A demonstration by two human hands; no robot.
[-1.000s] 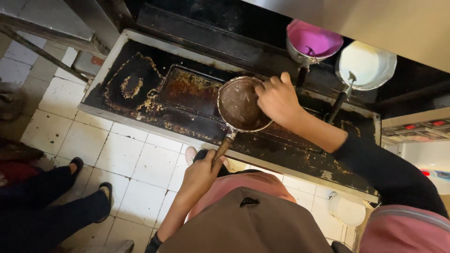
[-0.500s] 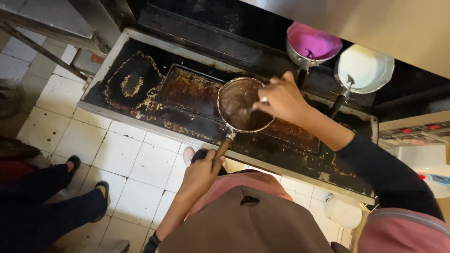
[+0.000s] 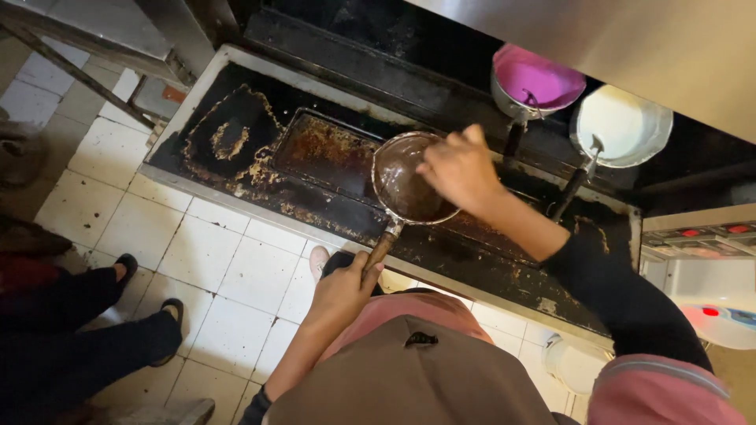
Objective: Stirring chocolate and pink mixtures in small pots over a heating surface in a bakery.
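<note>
Nearest, the left hand (image 3: 342, 290) is clamped on the wooden handle (image 3: 380, 250) of the saucepan (image 3: 409, 179) (handle slanting up and away to the bowl), held over the blackened tray (image 3: 236, 134), where the right hand (image 3: 461, 169), fingers curled together, rests on its far rim.

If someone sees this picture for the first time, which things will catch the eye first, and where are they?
In the middle, the left hand grips the handle of a small brown-stained pan, while the right hand reaches into it over a blackened, crusted metal tray. At upper right stand two pots, a bright pink one and a white one. At lower left, another person's dark shoes rest on the white floor tiles.
</note>
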